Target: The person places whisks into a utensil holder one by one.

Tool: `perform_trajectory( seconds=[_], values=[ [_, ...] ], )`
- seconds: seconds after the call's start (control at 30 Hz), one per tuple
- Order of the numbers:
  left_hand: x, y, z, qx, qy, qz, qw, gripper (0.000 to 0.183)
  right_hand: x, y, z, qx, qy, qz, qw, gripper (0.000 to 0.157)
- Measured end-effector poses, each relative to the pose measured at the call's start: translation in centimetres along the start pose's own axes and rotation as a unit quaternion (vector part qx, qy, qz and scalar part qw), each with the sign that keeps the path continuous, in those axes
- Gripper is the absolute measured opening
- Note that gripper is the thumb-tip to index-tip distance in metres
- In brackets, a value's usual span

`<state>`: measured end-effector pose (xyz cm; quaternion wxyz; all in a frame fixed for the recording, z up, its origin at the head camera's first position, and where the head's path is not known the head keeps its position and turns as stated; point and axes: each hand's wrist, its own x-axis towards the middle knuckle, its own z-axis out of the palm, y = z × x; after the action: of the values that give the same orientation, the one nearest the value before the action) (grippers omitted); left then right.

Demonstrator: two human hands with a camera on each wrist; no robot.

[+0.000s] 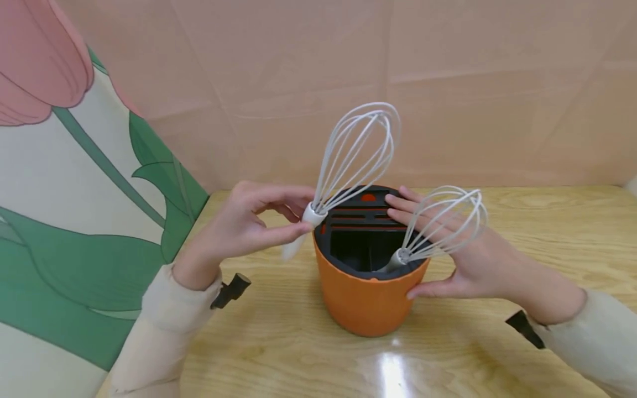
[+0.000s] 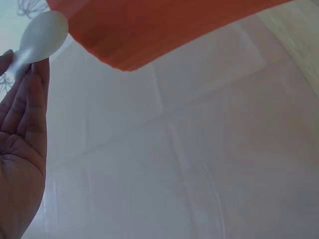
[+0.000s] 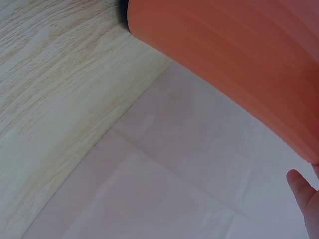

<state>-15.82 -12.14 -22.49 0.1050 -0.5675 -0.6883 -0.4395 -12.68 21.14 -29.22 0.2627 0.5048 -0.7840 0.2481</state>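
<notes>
My left hand [image 1: 251, 218] pinches a white whisk [image 1: 315, 214] at the top of its handle. Its wire loops point up and its handle slants down outside the left rim of an orange utensil holder [image 1: 365, 307]. The rounded handle end [image 2: 47, 36] shows in the left wrist view. A second white whisk [image 1: 401, 256] stands in the holder's front right, its wires leaning right over my right hand [image 1: 475, 271]. The right fingers lie nearly straight over the holder's rim, with the thumb against its side. In the right wrist view, the holder's orange wall [image 3: 224, 55] fills the top right.
The holder's black insert [image 1: 368, 216] has narrow slots at the back and a dark divided opening in front. It stands on a light wood table [image 1: 259, 342]. Behind is a pinkish sheet [image 1: 298, 83]; a tulip-patterned panel [image 1: 109, 232] borders the left.
</notes>
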Motion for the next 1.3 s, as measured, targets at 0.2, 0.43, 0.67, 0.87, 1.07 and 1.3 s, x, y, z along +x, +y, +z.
perform_trajectory(
  seconds=[0.2,0.43,0.67,0.87,1.07,1.3],
  values=[
    [1.0,0.2,0.5,-0.020,0.006,0.025,0.9995,0.033,0.1,-0.1,0.0,0.004,0.000,-0.003,1.000,0.100],
    [1.7,0.1,0.8,-0.041,0.015,0.043,0.9981,0.032,0.2,-0.2,0.1,0.008,-0.001,-0.004,1.000,0.099],
    [2.6,0.2,1.2,-0.063,0.024,0.067,0.9955,0.033,0.1,-0.3,-0.1,0.007,0.003,-0.002,1.000,0.099],
    [3.3,0.5,1.6,-0.084,0.044,0.078,0.9925,0.035,0.2,-0.4,-0.1,0.004,0.006,-0.003,1.000,0.099],
    [3.5,0.5,2.4,-0.097,0.052,0.076,0.9910,0.039,0.1,-0.4,0.0,0.002,0.006,0.001,1.000,0.099],
    [3.4,0.1,3.4,-0.101,0.050,0.066,0.9914,0.039,0.1,-0.4,0.1,0.009,0.003,0.000,1.000,0.100]
  ],
)
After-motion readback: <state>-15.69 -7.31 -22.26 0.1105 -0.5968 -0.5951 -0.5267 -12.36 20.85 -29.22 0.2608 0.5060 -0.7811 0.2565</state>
